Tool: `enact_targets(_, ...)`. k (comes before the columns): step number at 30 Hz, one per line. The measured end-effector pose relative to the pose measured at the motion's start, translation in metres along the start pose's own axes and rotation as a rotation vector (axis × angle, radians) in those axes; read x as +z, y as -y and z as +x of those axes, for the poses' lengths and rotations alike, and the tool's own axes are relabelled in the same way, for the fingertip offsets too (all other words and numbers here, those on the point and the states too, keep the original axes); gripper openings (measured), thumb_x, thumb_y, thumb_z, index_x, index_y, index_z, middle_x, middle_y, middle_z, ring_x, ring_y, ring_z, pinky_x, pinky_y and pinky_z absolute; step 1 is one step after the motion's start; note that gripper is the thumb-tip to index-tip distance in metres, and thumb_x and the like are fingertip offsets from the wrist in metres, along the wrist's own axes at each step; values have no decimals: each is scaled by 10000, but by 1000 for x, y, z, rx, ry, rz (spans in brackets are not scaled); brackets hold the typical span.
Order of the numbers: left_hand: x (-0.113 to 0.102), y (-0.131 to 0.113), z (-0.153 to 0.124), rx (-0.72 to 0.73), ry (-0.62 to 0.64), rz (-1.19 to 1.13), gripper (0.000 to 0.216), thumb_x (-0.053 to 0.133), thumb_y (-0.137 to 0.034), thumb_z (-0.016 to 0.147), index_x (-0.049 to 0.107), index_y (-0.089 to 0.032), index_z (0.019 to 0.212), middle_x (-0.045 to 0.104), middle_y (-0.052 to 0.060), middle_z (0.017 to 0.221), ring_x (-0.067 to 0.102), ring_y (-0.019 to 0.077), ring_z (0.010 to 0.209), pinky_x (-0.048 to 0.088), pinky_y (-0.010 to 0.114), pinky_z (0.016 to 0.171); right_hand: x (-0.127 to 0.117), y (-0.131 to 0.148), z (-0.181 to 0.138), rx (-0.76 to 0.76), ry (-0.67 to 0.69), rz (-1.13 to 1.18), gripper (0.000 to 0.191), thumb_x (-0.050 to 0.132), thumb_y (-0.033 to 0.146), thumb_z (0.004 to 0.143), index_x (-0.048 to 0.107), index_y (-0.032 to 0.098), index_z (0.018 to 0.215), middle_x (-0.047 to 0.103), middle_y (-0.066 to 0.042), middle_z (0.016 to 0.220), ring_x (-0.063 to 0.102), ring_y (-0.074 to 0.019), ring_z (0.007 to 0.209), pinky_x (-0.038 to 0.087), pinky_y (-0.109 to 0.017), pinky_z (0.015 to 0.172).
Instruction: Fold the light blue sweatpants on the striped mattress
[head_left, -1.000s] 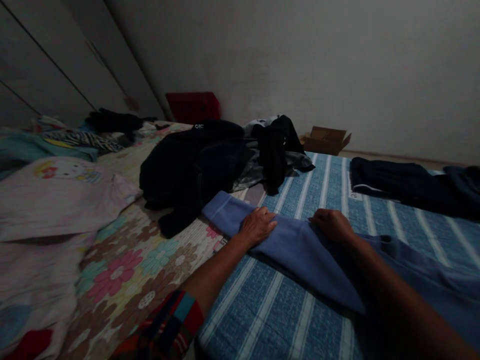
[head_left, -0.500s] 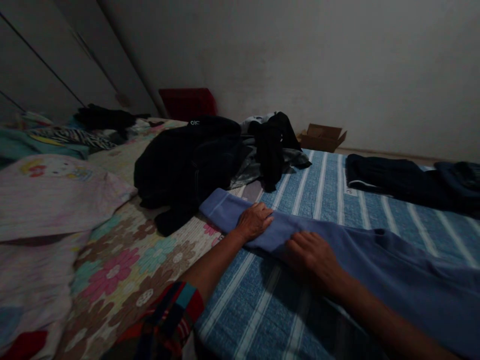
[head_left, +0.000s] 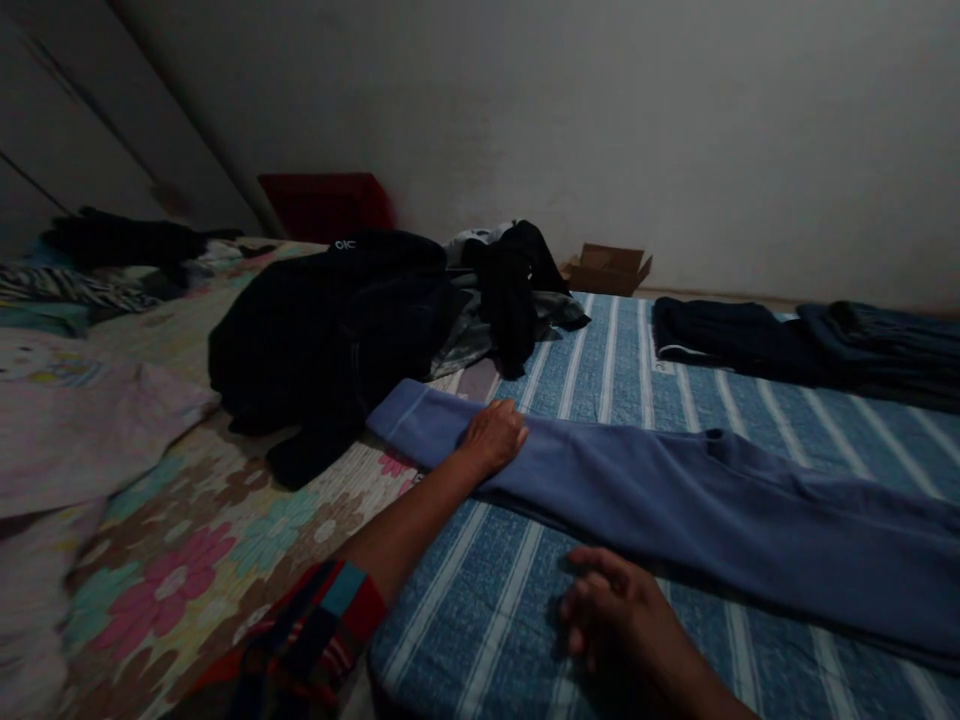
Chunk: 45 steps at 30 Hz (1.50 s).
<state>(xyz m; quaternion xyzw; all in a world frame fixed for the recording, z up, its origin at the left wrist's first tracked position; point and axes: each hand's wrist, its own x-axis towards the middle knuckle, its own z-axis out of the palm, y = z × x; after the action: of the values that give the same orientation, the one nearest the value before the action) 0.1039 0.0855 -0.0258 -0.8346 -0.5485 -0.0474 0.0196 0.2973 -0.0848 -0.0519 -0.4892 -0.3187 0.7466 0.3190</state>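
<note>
A pair of blue trousers [head_left: 660,490] lies stretched lengthwise across the striped sheet, one leg end pointing left and the rest running out of view at the right. My left hand [head_left: 495,437] rests on the leg near that end, its fingers curled against the cloth. Below the trousers, over the near part of the sheet, my right hand [head_left: 611,610] hovers with nothing in it. Its fingers are loosely bent and apart.
Dark clothes [head_left: 337,330] are heaped left of the trousers. Folded dark garments [head_left: 750,340] lie at the right on the blue striped sheet [head_left: 465,590]. A pink garment [head_left: 97,420] lies on the flowered sheet [head_left: 172,580]. A cardboard box [head_left: 607,270] stands by the wall.
My right hand has come off the trousers and moved down towards me, its fingers now apart. My left hand stays on the leg. The view has turned slightly right.
</note>
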Motion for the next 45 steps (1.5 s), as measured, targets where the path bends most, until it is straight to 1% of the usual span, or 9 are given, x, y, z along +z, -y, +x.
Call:
enact_targets(4,-2,-5,7,98,18,-10,167,482,-114,848,635,-171,886,569,89,922,526,235,942,468,323,761,8,12,0,58,-95,308,619,774,386,576,464,163,1062,672,-46,680,558,-137,448,392,-224,396)
enact_targets(10,6,0,7,212,-2,-73,277,445,-41,827,627,-184,980,590,65,936,514,206,930,458,304,804,9,7,-3,26,-74,500,619,810,301,613,465,149,1104,686,-37,722,561,-100,467,424,-194,414)
enact_targets(17,18,11,4,251,-49,-151,280,493,-61,824,635,-205,1017,605,44,993,506,186,920,455,298,815,7,9,-6,-61,-176,431,545,804,301,625,494,136,1042,681,-32,701,536,-88,452,409,-191,410)
enact_targets(20,21,13,3,259,-68,-177,287,501,-63,822,635,-209,1030,604,41,1003,509,179,927,453,298,833,2,7,-8,-98,-225,371,453,794,331,631,505,144,927,680,-35,700,541,-91,464,423,-201,425)
enact_targets(25,23,15,3,255,-89,-202,307,508,-56,809,639,-211,1040,606,39,1004,512,176,918,457,299,836,-6,2,-10,-210,-336,224,339,725,364,713,491,166,858,687,-34,726,553,-99,489,438,-215,445)
enact_targets(30,25,16,4,244,-103,-210,311,500,-67,813,643,-228,1038,603,30,991,515,175,915,462,300,835,2,9,-1,-119,-251,309,233,690,266,737,515,135,819,684,-55,734,544,-82,463,439,-197,428)
enact_targets(36,25,16,5,241,-119,-209,267,509,-110,836,650,-221,1034,602,32,988,523,177,918,458,300,843,37,29,26,-17,-128,401,27,516,111,852,528,127,869,670,-50,656,547,-94,410,423,-185,379)
enact_targets(42,23,13,4,258,-130,-209,173,532,-241,880,665,-196,982,602,40,960,535,173,889,447,309,853,56,39,46,63,-86,437,407,377,187,967,615,45,670,567,-46,451,509,-79,358,422,-169,384)
enact_targets(45,23,13,3,261,-136,-211,174,529,-277,887,661,-201,971,599,37,958,538,171,884,446,314,855,58,38,49,58,-78,476,464,378,220,977,637,33,641,559,-44,434,504,-77,347,413,-166,379)
